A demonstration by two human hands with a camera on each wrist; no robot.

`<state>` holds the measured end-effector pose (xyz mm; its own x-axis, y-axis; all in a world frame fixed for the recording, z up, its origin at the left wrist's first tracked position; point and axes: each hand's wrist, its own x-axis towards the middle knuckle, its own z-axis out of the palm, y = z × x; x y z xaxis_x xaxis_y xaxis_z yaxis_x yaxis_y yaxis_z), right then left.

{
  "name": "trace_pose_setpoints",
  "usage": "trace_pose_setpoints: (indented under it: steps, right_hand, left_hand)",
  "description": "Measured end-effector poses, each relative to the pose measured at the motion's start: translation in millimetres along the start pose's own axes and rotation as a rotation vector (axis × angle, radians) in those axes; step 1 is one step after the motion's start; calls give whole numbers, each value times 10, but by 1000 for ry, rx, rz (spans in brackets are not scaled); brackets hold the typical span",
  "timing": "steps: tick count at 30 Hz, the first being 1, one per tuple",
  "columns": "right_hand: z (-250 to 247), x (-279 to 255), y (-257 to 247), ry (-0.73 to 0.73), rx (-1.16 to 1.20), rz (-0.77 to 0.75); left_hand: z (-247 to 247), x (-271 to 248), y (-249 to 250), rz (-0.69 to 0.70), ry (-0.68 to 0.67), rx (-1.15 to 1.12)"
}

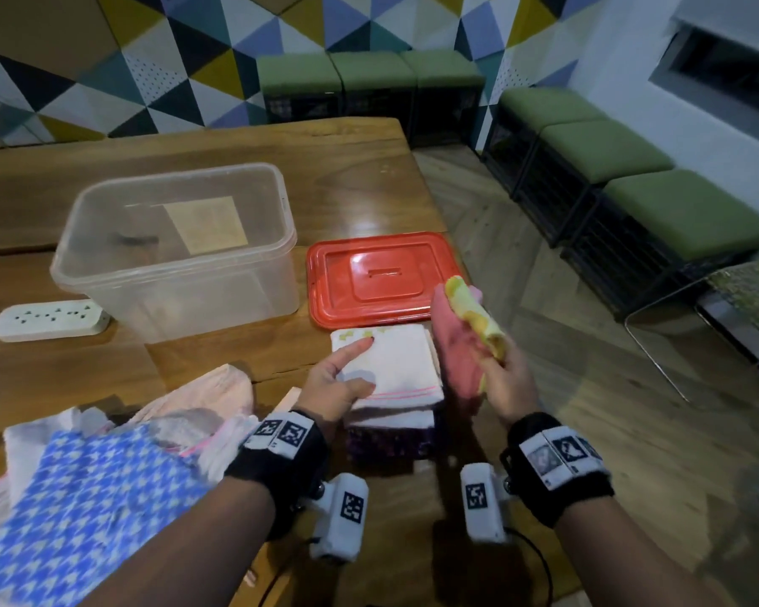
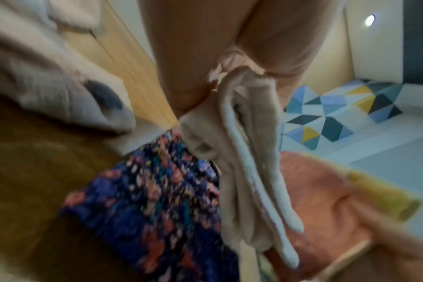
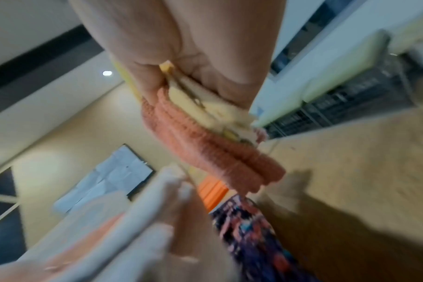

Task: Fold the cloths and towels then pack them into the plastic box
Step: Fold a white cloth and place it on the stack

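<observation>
A clear plastic box (image 1: 176, 247) stands open on the wooden table (image 1: 347, 168). In front of its red lid (image 1: 382, 278) lies a stack of folded white cloths (image 1: 391, 365) on a dark flowered cloth (image 1: 391, 440). My left hand (image 1: 351, 370) grips the white cloths (image 2: 249, 171) at their near edge, index finger stretched over the top, above the flowered cloth (image 2: 157, 190). My right hand (image 1: 496, 365) holds a folded pink cloth (image 1: 452, 343) and a yellow cloth (image 1: 474, 313) upright just right of the stack. The right wrist view shows the fingers (image 3: 181, 76) pinching the pink cloth (image 3: 217, 152) and yellow cloth (image 3: 205, 108).
Loose cloths are heaped at the near left, a blue-and-white checked one (image 1: 84, 497) and a pale pink one (image 1: 211, 392). A white power strip (image 1: 49, 319) lies left of the box. The table's right edge runs just past the lid; green stools (image 1: 632, 177) line the wall.
</observation>
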<state>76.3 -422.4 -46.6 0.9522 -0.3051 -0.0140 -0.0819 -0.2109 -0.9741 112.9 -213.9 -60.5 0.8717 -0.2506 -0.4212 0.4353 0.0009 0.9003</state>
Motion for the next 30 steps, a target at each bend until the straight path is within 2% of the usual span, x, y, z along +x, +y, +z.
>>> trace_pose_setpoints:
  steps: [2,4,6,7,9,11,14,16,20,26,29,30]
  right_hand:
    - [6,-40,-114,65,-187,-56]
    - [150,-131,-224,50,-375,-202]
    - [385,-211,-227,6,-556,-361]
    - [513,-263,-172,-91,-672,-371]
    - [724,-373,34,-357,-961,-221]
    - [821,-448,224,-436,-1133,-198]
    - [846,-449,346,-460,-1196,-216]
    - [814,-404,355,-515,-1194,-203]
    - [865,-309,347,-525,-1221,-179]
    - [912,-303,101,-513,-1138,-93]
    - [1055,-509,-56,-348,-994,-305]
    - [1144,-584,-110,-348,-925,-365]
  left_hand:
    - [102,36,-90,-72,-48,101]
    - [140,90,-189,-85,-52,195]
    - [151,119,-235,-98,-72,135]
    - [156,115,-224,-121,-62,40]
    - [157,93,-165,-133,19,-127]
    - [146,55,-124,-85,76,-180]
    - [85,-79,-71,-11,34,1]
    - [-11,-150,-94,-27,36,-11]
    - [-297,-300,-64,-154,147,-54]
    - [-729,-653,123,-104,158,-13]
    - [-998,-864,235,-44,133,110]
    - [-1099,-932,260,-25,135,157]
